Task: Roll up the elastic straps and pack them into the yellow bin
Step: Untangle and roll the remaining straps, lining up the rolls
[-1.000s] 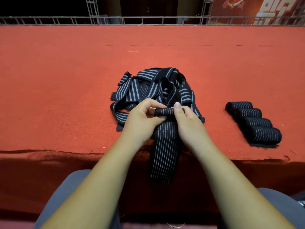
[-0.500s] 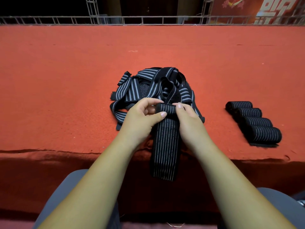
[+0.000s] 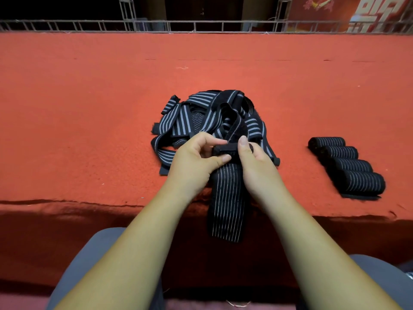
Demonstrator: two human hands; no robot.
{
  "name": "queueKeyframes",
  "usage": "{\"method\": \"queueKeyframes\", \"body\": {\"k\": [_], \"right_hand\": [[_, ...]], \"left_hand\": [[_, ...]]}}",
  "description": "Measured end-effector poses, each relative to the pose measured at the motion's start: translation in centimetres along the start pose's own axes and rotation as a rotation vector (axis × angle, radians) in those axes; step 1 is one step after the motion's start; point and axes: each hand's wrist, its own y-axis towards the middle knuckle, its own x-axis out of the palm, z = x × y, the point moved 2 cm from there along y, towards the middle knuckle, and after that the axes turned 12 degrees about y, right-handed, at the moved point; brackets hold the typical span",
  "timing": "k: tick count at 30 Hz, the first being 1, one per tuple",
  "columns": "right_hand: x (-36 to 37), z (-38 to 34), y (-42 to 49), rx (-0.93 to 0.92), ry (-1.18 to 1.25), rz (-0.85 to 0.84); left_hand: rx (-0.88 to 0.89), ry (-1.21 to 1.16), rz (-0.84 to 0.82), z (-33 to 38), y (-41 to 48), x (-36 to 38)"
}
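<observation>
The red table is the biggest thing here, and its front edge runs under both wrists. Past the fingertips sits the pile of loose striped straps, all mixed up. Off to the right of the right hand, well apart from it, four rolls lie side by side, each touching the next. The strap being worked on hangs down from the fingers, over the table edge, between the two arms. At its top end is a small roll, held between the hands just in front of the pile. The yellow bin cannot be seen here. What could go wrong: the strap is stretchy, so I think the small roll could spring open if the fingers let go a little. It could also wind up crooked, because the long loose end hangs free and can pull to one side. The pile is touching the roll too, so another strap might get caught in it. The left hand is curled, with its thumb and fingers pinching the left end of the roll. The right hand pinches the right end, thumb up on top, fingers tucked behind.
</observation>
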Motion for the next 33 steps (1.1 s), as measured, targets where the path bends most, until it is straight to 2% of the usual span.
{"method": "queueKeyframes", "body": {"k": [3,5,7,13,18,22,26,33], "right_hand": [[-0.1,0.0,0.1,-0.034,0.056,0.031],[0.0,0.1,0.1,-0.053,0.071,0.041],[0.1,0.3,0.2,-0.091,0.049,0.015],[0.5,0.0,0.0,0.0,0.112,0.028],[0.1,0.1,0.1,-0.031,0.059,0.027],[0.1,0.4,0.2,-0.051,0.059,0.018],[-0.2,0.3,0.3,-0.02,0.084,-0.007],[-0.4,0.1,-0.1,-0.003,0.14,-0.044]], "left_hand": [[-0.033,-0.015,-0.047,0.3,0.0,0.2],[-0.116,-0.098,-0.092,0.6,-0.1,0.3],[-0.171,-0.116,-0.07,0.2,0.1,0.2],[-0.082,-0.107,-0.027,-0.1,0.4,-0.2],[-0.138,-0.129,-0.104,0.3,0.0,0.0],[-0.084,0.048,-0.121,1.4,-0.6,0.1],[-0.089,0.107,-0.16,1.6,-0.8,-0.1],[-0.116,0.059,-0.24,1.4,-1.0,0.2]]}}
